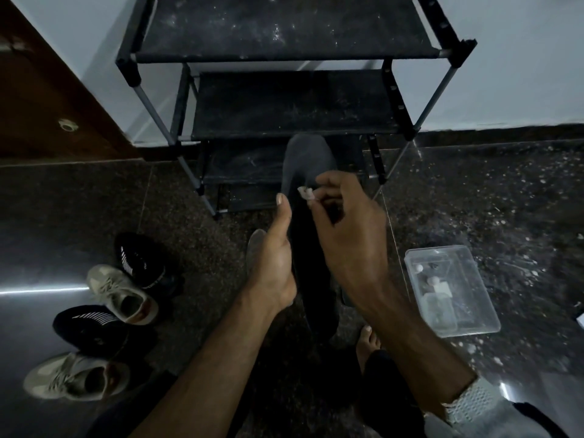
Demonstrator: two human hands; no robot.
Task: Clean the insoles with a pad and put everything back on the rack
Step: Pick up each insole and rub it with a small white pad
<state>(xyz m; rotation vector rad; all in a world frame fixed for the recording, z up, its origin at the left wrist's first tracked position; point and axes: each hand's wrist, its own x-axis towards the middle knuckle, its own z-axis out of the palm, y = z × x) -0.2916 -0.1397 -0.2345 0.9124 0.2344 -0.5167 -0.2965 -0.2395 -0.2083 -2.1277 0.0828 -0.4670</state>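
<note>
Left hand [274,263] wraps around the dark insole [308,197] from its left edge, thumb stretched up along it, holding it out over the floor in front of the rack [284,99]. Right hand [347,229] sits on top, its grip pinching a small white pad [306,193] at the fingertips, pad touching the insole's upper half. A second insole [254,248] peeks out just behind the left hand. Shoes [123,292] wait at left; clear plastic box [452,289] lies at right.

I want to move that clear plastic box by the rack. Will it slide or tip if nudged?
The box lies low and flat, so it probably slides on the glossy floor rather than tipping. It looks thin and light.
</note>
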